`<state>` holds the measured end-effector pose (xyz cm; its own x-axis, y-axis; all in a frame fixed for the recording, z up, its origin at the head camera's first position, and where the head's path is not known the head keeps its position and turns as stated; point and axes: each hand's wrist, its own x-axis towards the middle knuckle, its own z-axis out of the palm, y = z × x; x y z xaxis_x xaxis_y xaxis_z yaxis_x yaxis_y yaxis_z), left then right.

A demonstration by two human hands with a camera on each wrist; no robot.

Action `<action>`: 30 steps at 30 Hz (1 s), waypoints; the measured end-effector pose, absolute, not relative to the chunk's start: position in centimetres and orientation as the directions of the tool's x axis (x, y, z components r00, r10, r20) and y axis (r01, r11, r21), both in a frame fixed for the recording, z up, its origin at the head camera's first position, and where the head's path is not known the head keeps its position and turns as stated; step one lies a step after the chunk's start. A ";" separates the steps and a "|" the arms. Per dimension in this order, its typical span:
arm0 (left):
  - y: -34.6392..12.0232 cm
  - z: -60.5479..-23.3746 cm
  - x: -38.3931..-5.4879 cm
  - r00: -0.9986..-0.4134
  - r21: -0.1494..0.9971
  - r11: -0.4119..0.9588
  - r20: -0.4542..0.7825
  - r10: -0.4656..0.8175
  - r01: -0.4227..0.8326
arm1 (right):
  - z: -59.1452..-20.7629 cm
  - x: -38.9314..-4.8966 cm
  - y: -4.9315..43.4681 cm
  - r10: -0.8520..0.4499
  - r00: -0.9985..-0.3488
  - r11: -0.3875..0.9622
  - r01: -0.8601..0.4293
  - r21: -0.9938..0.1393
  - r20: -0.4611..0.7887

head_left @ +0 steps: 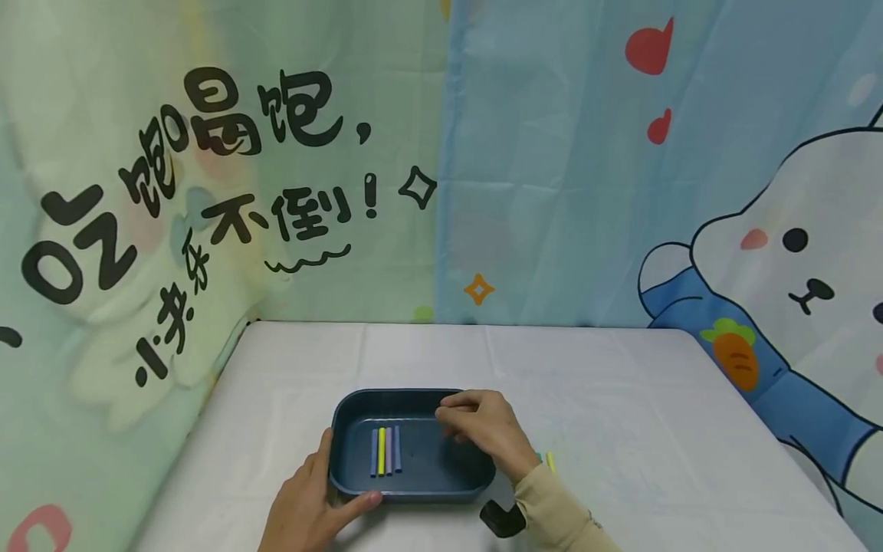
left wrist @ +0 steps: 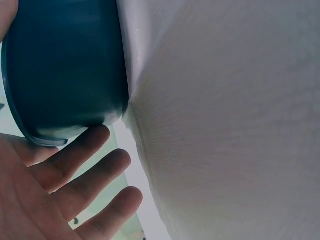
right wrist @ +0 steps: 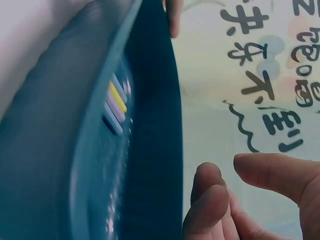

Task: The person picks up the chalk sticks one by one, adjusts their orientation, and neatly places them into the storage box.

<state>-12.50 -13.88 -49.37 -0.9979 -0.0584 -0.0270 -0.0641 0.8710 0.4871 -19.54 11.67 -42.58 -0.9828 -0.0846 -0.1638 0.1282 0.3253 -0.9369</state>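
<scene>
A dark blue tray (head_left: 441, 491) stands on the table. Several slim, chalk-like sticks (head_left: 382, 452) in blue, yellow and purple lie side by side in its left half. At the tray's front left corner my left hand (head_left: 310, 494) holds it, thumb on the front rim and fingers against the left side. In the left wrist view the fingers (left wrist: 85, 187) are spread, some of them off the wall. Over the tray's right part hovers my right hand (head_left: 486, 429). The right wrist view shows its thumb and fingertips (right wrist: 215, 202) bent but apart, nothing visible between them.
Beyond my right wrist, a yellow stick (head_left: 549, 461) and a teal one (head_left: 539, 458) lie on the white tablecloth (head_left: 621, 399), partly hidden. A black object (head_left: 502, 519) is beside my right sleeve. Printed curtains (head_left: 552, 230) hang behind the table.
</scene>
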 end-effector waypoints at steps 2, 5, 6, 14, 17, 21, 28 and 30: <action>-14.0 -49.4 -12.5 -0.998 0.486 0.872 -0.022 -0.060 -0.063 | -42.3 -19.5 12.3 -0.068 -0.984 0.321 0.135 -0.937 -0.165; -14.0 -49.5 -12.5 -0.998 0.487 0.871 -0.021 -0.063 -0.065 | -42.1 -19.4 13.2 -0.052 -0.986 0.323 0.133 -0.937 -0.158; -14.0 -49.5 -12.5 -0.998 0.488 0.870 -0.023 -0.064 -0.067 | -42.0 -19.3 13.6 -0.045 -0.987 0.326 0.131 -0.936 -0.154; -14.0 -49.5 -12.5 -0.997 0.487 0.870 -0.041 -0.071 -0.082 | -41.8 -19.2 16.4 0.031 -0.988 0.353 0.155 -0.923 -0.153; -13.9 -49.4 -12.6 -0.997 0.488 0.869 -0.041 -0.068 -0.079 | -41.8 -19.1 17.5 0.051 -0.987 0.371 0.163 -0.914 -0.155; -13.9 -49.3 -12.6 -0.997 0.487 0.870 -0.041 -0.066 -0.077 | -42.2 -18.9 19.3 0.077 -0.984 0.394 0.179 -0.901 -0.161; -13.8 -49.1 -12.6 -0.997 0.485 0.871 -0.049 -0.063 -0.079 | -43.2 -18.5 22.5 0.122 -0.974 0.465 0.224 -0.857 -0.189; -13.8 -49.1 -12.6 -0.996 0.483 0.872 -0.056 -0.063 -0.082 | -43.6 -18.4 23.3 0.134 -0.972 0.487 0.235 -0.841 -0.194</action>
<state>-12.63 -13.78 -49.10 -0.9965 -0.0625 -0.0559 -0.0818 0.8716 0.4833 -18.38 23.27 -43.60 -0.9718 0.1343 -0.1940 0.2352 0.4871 -0.8411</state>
